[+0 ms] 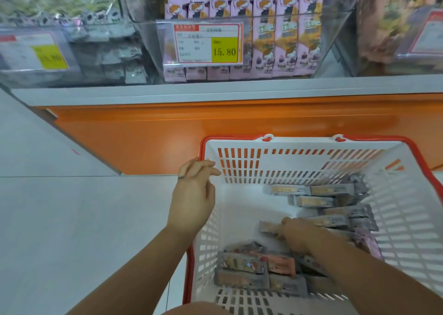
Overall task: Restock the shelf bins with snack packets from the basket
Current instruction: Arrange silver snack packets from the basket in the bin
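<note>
A white plastic basket with a red rim (pixel 309 144) stands on the floor in front of the shelf. Inside lie several grey and pink snack packets (pixel 323 199), more of them near my body (pixel 251 266). My right hand (pixel 299 235) is down in the basket and grips a grey packet (pixel 268 227). My left hand (pixel 194 194) hovers at the basket's left rim with loosely bent fingers, holding nothing. Above, a clear shelf bin (pixel 239 19) holds upright pink packets behind a 15.80 price tag (pixel 206 43).
A bin of grey packets (pixel 96 38) sits to the left and a bin of brownish packets (pixel 393 19) to the right. Below the bins runs a grey ledge (pixel 215 91) over an orange base panel (pixel 143 134). Grey tiled floor (pixel 72 218) lies on the left.
</note>
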### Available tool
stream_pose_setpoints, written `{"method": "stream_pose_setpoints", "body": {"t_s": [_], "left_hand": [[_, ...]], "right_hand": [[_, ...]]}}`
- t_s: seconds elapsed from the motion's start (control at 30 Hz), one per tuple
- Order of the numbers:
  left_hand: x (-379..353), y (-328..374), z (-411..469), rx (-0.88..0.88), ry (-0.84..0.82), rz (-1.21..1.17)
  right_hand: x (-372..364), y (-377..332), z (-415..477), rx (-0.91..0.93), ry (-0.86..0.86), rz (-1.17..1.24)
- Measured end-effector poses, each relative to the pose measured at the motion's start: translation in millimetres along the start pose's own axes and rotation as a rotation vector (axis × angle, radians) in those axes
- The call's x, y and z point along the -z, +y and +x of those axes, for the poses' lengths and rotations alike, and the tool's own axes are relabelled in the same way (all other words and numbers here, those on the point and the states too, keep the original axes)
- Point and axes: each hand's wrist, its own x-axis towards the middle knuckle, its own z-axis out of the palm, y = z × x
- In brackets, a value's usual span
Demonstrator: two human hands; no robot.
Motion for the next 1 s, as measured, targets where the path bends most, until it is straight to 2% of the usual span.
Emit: {"method": "stream_pose_setpoints", "body": {"t_s": [0.13, 0.3, 0.37, 0.43, 0.5, 0.63, 0.8, 1.0], "left_hand": [[-2, -4, 1, -0.031, 0.004, 0.023], [3, -3, 1, -0.085, -0.072, 0.070], [13, 1, 2, -0.097, -0.146, 0.108], [28, 6, 3, -0.065, -0.203, 0.102], [48, 15, 4, -0.024, -0.235, -0.020], [101, 41, -3, 0.010, -0.261, -0.349], [166, 69, -22, -0.022, -0.079, -0.548], [206, 71, -54, -0.113, 0.161, -0.502]], "right_hand": [[26, -3, -6, 0.031, 0.074, 0.402], [114, -11, -60, 0.226, 0.084, 0.473], [145, -16, -87, 0.259, 0.045, 0.492], [171, -22, -115, 0.272, -0.010, 0.615], [191, -29, -142, 0.318, -0.051, 0.749], [213, -39, -186, 0.400, 0.011, 0.835], [231, -65, -228, 0.523, 0.116, 1.022], [250, -107, -242, 0.565, 0.194, 1.328]]}}
